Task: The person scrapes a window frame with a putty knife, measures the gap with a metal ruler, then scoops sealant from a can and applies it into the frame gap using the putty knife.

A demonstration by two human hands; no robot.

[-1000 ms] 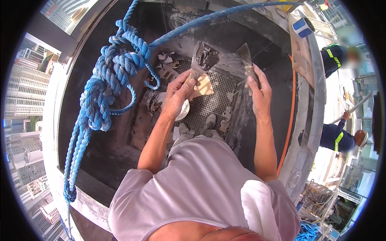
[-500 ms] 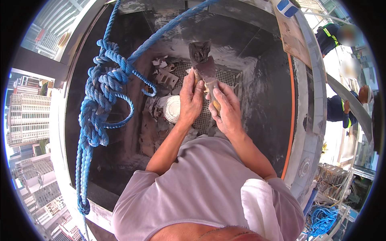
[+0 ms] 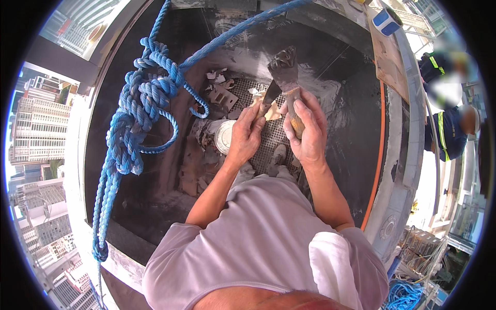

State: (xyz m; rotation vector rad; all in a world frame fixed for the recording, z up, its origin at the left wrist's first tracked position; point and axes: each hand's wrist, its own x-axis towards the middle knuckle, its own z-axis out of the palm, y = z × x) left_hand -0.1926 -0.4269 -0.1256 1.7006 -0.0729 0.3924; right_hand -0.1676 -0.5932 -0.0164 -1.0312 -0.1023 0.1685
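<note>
My left hand (image 3: 245, 137) is closed round the handle of a narrow putty knife (image 3: 271, 94), its dark blade pointing up and to the right. In my right hand (image 3: 310, 129) is a wider putty knife (image 3: 288, 78) with a worn wooden handle. A lump of dark paste (image 3: 283, 58) sits on the far end of the wide blade. The narrow blade lies close beside the wide one; whether they touch I cannot tell. Below my hands is a floor grating (image 3: 274, 137), and a white round-lidded bucket (image 3: 223, 137) stands left of my left hand.
A knotted blue rope (image 3: 150, 93) hangs at left, and its line crosses the far side. Scraps of board (image 3: 222, 98) litter the pit floor. An orange hose (image 3: 380, 155) runs along the right wall. A blue-and-white container (image 3: 386, 21) sits on the right ledge; two people (image 3: 447, 132) are beyond.
The two putty knives have moved apart at their handles, my right hand shifting to the right. The narrow blade now shows beside the wide one. The whole view has shifted slightly.
</note>
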